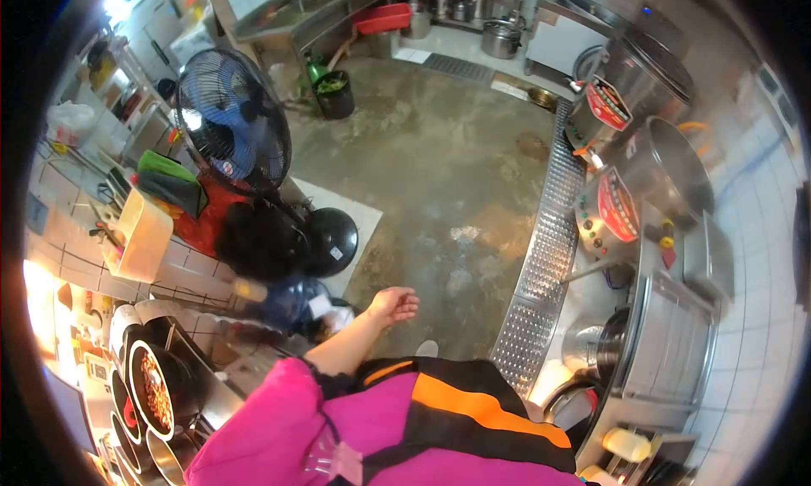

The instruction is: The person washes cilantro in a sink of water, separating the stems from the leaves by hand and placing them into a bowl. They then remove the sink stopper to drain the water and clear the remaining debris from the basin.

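Note:
My left hand hangs in front of my body, above the wet grey floor. Its fingers are loosely bent and a little apart, with nothing visible in them. The bare forearm comes out of a pink sleeve. My right hand does not show. Nearest to the left hand, on its left side, are a blurred dark blue object and a white item close to the floor.
A large black fan stands left, its round base below. Steel cookers with red labels line the right, beside a metal floor strip. Bowls of food are lower left. A black bucket stands farther back.

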Available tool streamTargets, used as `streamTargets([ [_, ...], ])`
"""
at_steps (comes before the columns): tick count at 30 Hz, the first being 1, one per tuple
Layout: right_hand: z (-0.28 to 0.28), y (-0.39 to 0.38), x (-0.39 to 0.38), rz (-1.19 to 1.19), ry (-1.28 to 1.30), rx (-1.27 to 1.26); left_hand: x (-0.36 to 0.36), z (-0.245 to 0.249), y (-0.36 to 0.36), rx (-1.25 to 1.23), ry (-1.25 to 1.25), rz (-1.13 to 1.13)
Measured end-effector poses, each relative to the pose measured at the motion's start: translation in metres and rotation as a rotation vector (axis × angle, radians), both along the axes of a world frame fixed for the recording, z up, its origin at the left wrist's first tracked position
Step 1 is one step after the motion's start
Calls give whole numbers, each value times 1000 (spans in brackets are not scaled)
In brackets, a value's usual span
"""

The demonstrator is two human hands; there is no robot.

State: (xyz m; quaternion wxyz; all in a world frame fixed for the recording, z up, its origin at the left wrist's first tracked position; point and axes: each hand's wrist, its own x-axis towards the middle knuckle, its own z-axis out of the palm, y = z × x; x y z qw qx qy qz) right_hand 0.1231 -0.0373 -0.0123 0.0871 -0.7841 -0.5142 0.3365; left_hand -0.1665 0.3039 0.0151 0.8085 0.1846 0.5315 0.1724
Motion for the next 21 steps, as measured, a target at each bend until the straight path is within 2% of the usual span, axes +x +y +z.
streamTargets([
  [1,-7,17,7,16,-1,-11,-1,-6,13,-11,-1,16],
  [3,-38,53,25,-583,423,-14,1,-22,41,-106,-43,126],
  [5,-67,74,40,-635,417,-80,8,-35,67,-153,-51,195],
  [6,-95,79,50,-695,414,-131,13,-41,83,-188,-61,253],
  [7,-168,58,81,-680,494,-115,19,-49,98,-199,-41,268],
  [8,-174,71,90,-658,438,-193,24,-52,115,-193,-41,284],
  [12,-164,182,144,-459,211,-414,34,-47,199,-148,15,285],
  [14,-161,251,187,-325,128,-461,31,-36,239,-84,212,318],
  [17,-163,368,247,-71,-23,-501,30,-11,299,-32,226,418],
  [19,-179,456,290,260,-193,-470,32,2,325,29,210,523],
  [21,-204,559,324,633,-430,-350,26,-3,345,-11,188,566],
])
